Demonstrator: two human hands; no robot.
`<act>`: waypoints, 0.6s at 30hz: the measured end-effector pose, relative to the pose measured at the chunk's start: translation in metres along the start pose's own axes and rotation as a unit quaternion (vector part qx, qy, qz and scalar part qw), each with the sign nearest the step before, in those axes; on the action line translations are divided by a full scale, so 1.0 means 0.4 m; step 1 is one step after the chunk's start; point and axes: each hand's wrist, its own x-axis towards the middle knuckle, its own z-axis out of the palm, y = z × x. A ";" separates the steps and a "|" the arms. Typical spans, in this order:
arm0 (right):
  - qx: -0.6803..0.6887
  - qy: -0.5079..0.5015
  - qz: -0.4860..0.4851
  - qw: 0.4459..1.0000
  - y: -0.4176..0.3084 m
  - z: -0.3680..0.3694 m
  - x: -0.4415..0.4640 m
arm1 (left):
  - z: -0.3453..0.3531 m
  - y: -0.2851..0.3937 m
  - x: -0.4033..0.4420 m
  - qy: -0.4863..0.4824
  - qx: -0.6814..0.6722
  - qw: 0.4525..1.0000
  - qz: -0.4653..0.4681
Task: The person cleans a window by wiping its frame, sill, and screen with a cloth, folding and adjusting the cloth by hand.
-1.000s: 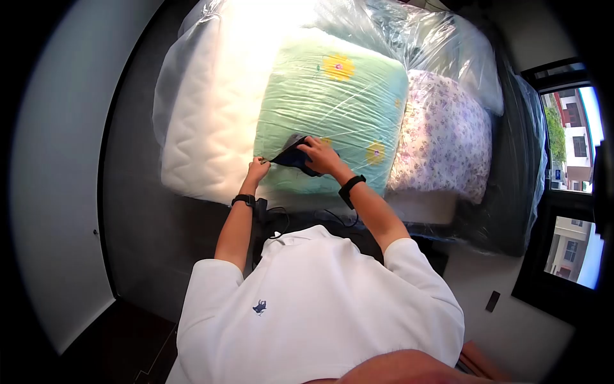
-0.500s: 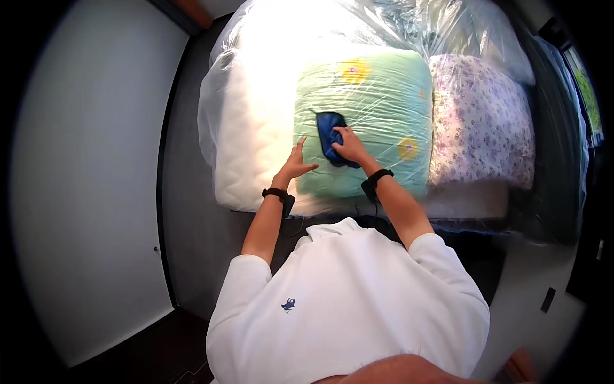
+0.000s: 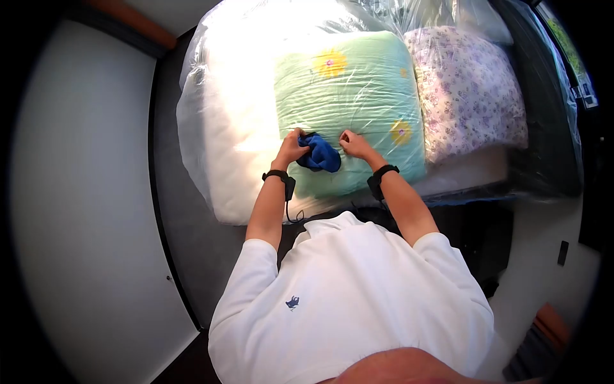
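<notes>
The person's left hand point(image 3: 292, 148) is gripping the left side of a blue cloth point(image 3: 322, 157), with the thumb pressing on it. The blue cloth is bunching up over the near part of a green quilt point(image 3: 358, 102), between the 2 hands. The right hand point(image 3: 357, 144) is staying just to the right of the cloth, not touching it. Its fingers are curling in, and nobody can tell if they are pinching anything.

The green quilt is showing 2 big yellow flowers point(image 3: 330, 63), and clear plastic point(image 3: 195, 134) is shining around the bedding. White bedding point(image 3: 240, 173) is sitting left of the quilt, and a purple-flowered bundle point(image 3: 470, 96) is sitting right of it. The person is wearing a white shirt point(image 3: 364, 288) and 2 black wristbands point(image 3: 279, 176).
</notes>
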 end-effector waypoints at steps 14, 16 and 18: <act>-0.311 -0.020 0.105 0.944 -0.233 0.037 0.166 | 0.161 -0.421 -0.152 -0.028 -0.283 0.952 -0.115; -0.051 0.092 0.103 0.989 -0.153 0.039 0.234 | 0.217 -0.504 -0.118 0.016 -0.315 0.938 -0.144; -0.072 0.129 0.099 0.984 -0.149 0.046 0.245 | 0.170 -0.500 -0.031 0.009 -0.274 0.959 -0.075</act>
